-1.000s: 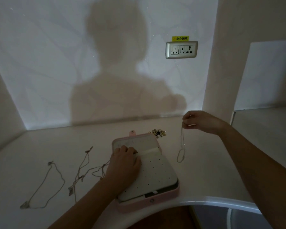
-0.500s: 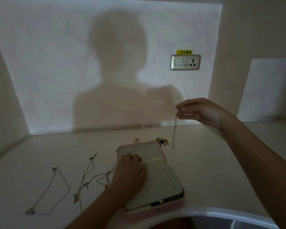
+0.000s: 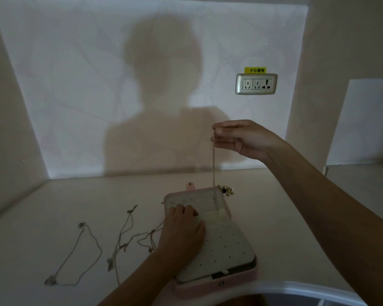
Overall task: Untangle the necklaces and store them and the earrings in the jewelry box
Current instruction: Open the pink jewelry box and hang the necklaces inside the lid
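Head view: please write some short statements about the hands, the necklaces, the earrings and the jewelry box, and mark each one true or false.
1. The right hand pinches a necklace that hangs down toward the jewelry box. True.
2. The jewelry box is closed. False: it is open, and the left hand rests on it.
3. The earrings lie inside the box. False: they lie on the table, just beyond the box's far right corner.
4. Other necklaces lie on the table, left of the box. True.

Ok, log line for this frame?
right hand pinches necklace, dangling over jewelry box | left hand rests on box | other necklaces left of box | earrings behind box
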The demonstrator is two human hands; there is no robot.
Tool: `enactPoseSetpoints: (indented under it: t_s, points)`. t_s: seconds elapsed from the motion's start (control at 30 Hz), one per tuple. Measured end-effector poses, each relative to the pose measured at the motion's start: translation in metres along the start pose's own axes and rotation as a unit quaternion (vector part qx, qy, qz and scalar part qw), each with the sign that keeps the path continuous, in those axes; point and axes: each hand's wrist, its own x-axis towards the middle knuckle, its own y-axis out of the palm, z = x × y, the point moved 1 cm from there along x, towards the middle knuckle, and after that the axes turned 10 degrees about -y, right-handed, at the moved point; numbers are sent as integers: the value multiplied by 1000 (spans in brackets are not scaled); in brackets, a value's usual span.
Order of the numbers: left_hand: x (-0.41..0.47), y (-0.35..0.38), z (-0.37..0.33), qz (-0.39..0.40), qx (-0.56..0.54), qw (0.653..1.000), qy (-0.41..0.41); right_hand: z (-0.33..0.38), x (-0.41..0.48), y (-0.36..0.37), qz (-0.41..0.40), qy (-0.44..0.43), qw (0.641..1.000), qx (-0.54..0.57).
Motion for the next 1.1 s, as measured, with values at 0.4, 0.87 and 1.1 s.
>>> enactPoseSetpoints:
  t_s: [0.4, 0.87, 1.1]
  points:
    - [1, 3, 4, -30, -12, 999, 2, -28, 22, 21, 26, 36, 999, -14]
    - [1, 8, 6, -81, -47, 995, 29, -50, 19, 25, 78, 75, 994, 1]
    - [1, 8, 6, -88, -52, 994, 31, -49, 8, 31, 216, 31, 927, -306]
